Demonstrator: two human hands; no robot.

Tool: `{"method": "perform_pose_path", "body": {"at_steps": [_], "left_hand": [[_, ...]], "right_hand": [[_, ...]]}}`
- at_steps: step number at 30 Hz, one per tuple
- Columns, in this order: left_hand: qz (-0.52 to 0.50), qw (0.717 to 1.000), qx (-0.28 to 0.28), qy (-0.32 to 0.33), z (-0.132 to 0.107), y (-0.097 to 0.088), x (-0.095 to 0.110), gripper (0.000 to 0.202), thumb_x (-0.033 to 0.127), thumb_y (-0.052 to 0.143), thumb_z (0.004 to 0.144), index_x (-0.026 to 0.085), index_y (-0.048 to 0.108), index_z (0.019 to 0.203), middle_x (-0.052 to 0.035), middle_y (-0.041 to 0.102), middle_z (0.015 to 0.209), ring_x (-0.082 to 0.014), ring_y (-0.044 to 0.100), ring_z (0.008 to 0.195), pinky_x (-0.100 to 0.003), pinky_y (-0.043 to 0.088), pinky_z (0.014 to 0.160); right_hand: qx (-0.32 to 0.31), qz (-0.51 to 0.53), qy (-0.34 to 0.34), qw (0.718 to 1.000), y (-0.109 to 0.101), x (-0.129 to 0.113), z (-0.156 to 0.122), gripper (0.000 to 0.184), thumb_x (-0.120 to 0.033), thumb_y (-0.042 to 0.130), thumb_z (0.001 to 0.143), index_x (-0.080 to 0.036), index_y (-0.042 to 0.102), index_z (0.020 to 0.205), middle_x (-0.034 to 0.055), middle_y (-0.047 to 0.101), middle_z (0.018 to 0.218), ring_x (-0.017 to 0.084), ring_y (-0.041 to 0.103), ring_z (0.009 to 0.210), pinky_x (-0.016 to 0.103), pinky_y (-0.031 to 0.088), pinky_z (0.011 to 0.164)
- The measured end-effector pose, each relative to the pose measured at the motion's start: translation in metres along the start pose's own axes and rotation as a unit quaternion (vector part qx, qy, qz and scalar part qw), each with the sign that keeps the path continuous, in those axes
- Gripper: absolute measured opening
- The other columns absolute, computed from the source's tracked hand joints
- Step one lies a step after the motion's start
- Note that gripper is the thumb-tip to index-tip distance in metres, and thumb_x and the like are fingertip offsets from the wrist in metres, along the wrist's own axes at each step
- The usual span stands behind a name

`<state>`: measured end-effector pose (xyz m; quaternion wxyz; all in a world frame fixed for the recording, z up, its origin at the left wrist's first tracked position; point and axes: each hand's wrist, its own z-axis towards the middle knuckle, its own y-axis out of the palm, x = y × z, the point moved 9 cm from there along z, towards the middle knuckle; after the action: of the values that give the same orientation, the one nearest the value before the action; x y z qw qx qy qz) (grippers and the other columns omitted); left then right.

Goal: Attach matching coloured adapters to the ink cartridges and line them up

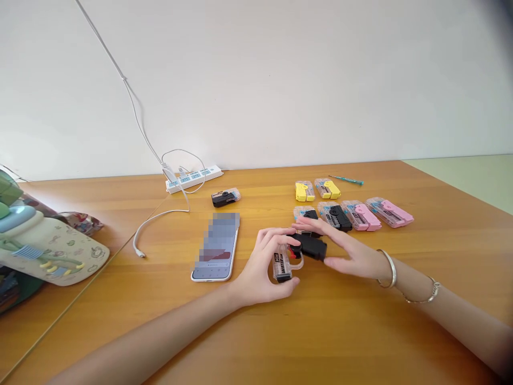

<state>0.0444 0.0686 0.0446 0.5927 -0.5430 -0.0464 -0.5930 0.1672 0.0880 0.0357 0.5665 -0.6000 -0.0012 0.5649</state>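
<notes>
My left hand (pixel 262 262) grips a clear plastic case (pixel 281 266) with a dark label and a red detail inside. My right hand (pixel 348 251) holds a black plastic toy gun (pixel 311 247) between fingers and thumb, right against the case. Part of the toy is hidden by my fingers. Both hands are just above the wooden table (pixel 328 315), and a bangle and a thin bracelet circle my right wrist.
Packaged yellow (pixel 304 191), pink (pixel 360 216) and black (pixel 334 216) toys stand in rows behind my hands. Further left lie a phone (pixel 216 248), a black packaged toy (pixel 225 197) and a power strip (pixel 194 179) with white cables. A small screwdriver (pixel 345 179) lies at the back.
</notes>
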Motion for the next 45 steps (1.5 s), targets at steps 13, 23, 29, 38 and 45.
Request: {"method": "perform_pose_path", "body": {"at_steps": [13, 23, 29, 38, 45], "left_hand": [[0.042, 0.996, -0.008, 0.074, -0.002, 0.006, 0.01, 0.054, 0.019, 0.071, 0.059, 0.025, 0.049, 0.108, -0.0058, 0.046, 0.128, -0.0273, 0.032, 0.121, -0.043, 0.03, 0.104], [-0.02, 0.997, -0.051, 0.049, -0.003, 0.011, 0.001, 0.052, 0.049, 0.061, 0.078, 0.025, 0.044, 0.122, -0.0098, 0.041, 0.134, -0.0273, 0.033, 0.126, -0.044, 0.03, 0.105], [-0.033, 0.995, 0.012, -0.095, 0.0, 0.0, -0.024, 0.032, 0.031, 0.043, 0.091, 0.021, 0.044, 0.121, -0.0088, 0.053, 0.121, -0.0241, 0.047, 0.115, -0.04, 0.036, 0.098], [-0.064, 0.986, -0.016, -0.151, -0.003, 0.008, -0.033, 0.025, 0.034, 0.046, 0.088, 0.02, 0.047, 0.11, -0.0026, 0.063, 0.097, -0.0177, 0.059, 0.082, -0.028, 0.045, 0.073], [-0.043, 0.986, -0.052, -0.156, -0.005, 0.014, -0.035, 0.027, 0.037, 0.041, 0.09, 0.021, 0.049, 0.111, 0.0029, 0.06, 0.07, -0.0129, 0.051, 0.058, -0.022, 0.038, 0.056]], "right_hand": [[0.095, -0.269, -0.062, 0.957, 0.0, -0.023, 0.003, 0.04, -0.02, 0.056, 0.075, -0.021, 0.048, 0.114, 0.0078, 0.064, 0.106, 0.026, 0.057, 0.105, 0.055, 0.028, 0.103], [0.081, -0.278, -0.114, 0.95, 0.01, -0.035, 0.004, 0.016, -0.016, 0.047, 0.08, -0.021, 0.049, 0.095, 0.0034, 0.067, 0.084, 0.018, 0.062, 0.074, 0.038, 0.049, 0.076], [0.146, -0.306, -0.193, 0.921, 0.006, -0.056, -0.005, 0.027, -0.013, 0.048, 0.079, -0.022, 0.046, 0.105, 0.005, 0.067, 0.088, 0.019, 0.062, 0.079, 0.034, 0.049, 0.073], [0.123, -0.415, -0.158, 0.888, 0.011, -0.051, -0.002, 0.023, -0.018, 0.048, 0.081, -0.018, 0.052, 0.104, 0.0055, 0.068, 0.086, 0.022, 0.057, 0.084, 0.036, 0.036, 0.073], [0.113, -0.465, -0.188, 0.858, 0.019, -0.056, -0.004, 0.021, -0.021, 0.042, 0.086, -0.014, 0.056, 0.1, 0.0033, 0.065, 0.067, 0.018, 0.054, 0.063, 0.032, 0.031, 0.06]]}}
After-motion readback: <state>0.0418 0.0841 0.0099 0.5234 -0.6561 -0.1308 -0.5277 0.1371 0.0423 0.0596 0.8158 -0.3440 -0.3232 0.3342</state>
